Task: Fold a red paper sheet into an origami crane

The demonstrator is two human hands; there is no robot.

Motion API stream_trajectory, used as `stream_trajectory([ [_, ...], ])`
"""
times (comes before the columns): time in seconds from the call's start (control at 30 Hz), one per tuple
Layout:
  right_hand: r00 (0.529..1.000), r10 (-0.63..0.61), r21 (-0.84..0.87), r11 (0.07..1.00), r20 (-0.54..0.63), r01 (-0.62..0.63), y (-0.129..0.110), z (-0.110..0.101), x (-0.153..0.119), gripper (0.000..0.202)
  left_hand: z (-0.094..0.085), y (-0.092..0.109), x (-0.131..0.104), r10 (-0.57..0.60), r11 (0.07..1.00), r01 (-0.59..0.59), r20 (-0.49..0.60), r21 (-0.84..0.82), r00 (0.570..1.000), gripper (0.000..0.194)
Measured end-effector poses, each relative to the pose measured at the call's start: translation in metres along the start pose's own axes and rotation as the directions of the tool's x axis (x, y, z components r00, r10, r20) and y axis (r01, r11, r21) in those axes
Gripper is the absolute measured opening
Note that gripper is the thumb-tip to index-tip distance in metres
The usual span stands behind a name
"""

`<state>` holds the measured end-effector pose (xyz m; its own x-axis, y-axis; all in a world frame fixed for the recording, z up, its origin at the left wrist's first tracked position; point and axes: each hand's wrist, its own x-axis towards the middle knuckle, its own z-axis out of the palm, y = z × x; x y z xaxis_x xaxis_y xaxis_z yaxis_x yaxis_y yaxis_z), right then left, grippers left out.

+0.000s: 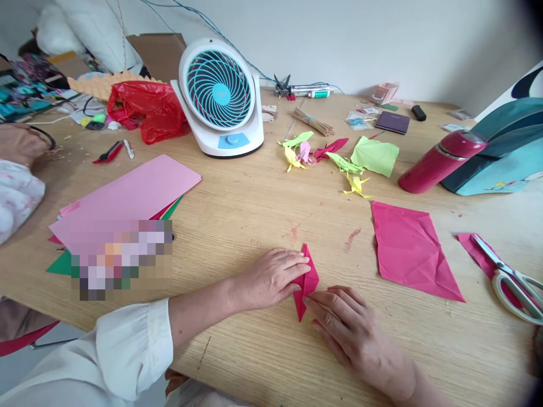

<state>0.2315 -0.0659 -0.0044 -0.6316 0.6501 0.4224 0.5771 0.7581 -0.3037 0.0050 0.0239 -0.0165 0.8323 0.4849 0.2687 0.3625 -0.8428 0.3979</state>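
A deep pink sheet of paper (311,277), folded into a narrow pointed diamond, lies on the table in front of me. My left hand (271,277) comes from the left and holds it down, with fingers over its upper left side and thumb near its middle. My right hand (352,328) is bent at its lower right edge, fingertips on a folded flap; part of that grip is hidden. Right of my hands lies a creased deep pink sheet (416,249), opened flat. Scissors (509,277) rest on a pink paper strip (479,254) at the far right.
Folded paper cranes (294,158) and a light green sheet (375,155) lie beyond my hands. A fan (220,96) stands at the back, a red flask (441,161) beside a teal bag (500,152) at right. Pink paper stack (131,198) and another person's hand (21,144) are left.
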Motion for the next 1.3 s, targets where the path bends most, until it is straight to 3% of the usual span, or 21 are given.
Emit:
stream_trajectory([
  [0.23, 0.982, 0.187, -0.039, 0.982, -0.013, -0.187, 0.013, 0.005, -0.006, 0.044, 0.001, -0.002, -0.006, 0.053, 0.997, -0.055, 0.042, 0.059, 0.998, 0.045],
  [0.5, 0.977, 0.21, -0.07, 0.976, 0.048, -0.206, 0.014, 0.013, -0.004, 0.044, -0.007, -0.001, -0.009, 0.062, 0.992, -0.08, 0.181, 0.095, 0.982, 0.066],
  [0.77, 0.956, 0.293, -0.03, 0.956, 0.0, -0.293, 0.012, 0.014, -0.001, 0.039, 0.001, -0.004, 0.002, 0.024, 1.0, -0.024, -0.03, 0.018, 0.999, 0.033],
  [0.93, 0.923, 0.38, 0.003, 0.925, -0.054, -0.381, 0.016, 0.015, -0.002, 0.039, 0.0, 0.005, 0.013, -0.109, 0.994, 0.108, -0.067, -0.017, 0.992, 0.018],
  [1.07, 0.899, 0.429, 0.033, 0.903, -0.083, -0.428, 0.017, 0.016, -0.002, 0.037, 0.001, 0.009, 0.018, -0.313, 0.948, 0.317, -0.119, 0.014, 0.942, 0.048],
  [1.13, 0.892, 0.444, 0.045, 0.896, -0.082, -0.441, 0.017, 0.017, -0.001, 0.038, 0.001, 0.009, 0.019, -0.387, 0.919, 0.392, -0.103, 0.038, 0.917, 0.052],
  [1.3, 0.879, 0.465, 0.081, 0.885, -0.106, -0.458, 0.016, 0.02, 0.002, 0.034, 0.0, 0.014, 0.024, -0.447, 0.894, 0.447, 0.014, 0.028, 0.894, 0.028],
])
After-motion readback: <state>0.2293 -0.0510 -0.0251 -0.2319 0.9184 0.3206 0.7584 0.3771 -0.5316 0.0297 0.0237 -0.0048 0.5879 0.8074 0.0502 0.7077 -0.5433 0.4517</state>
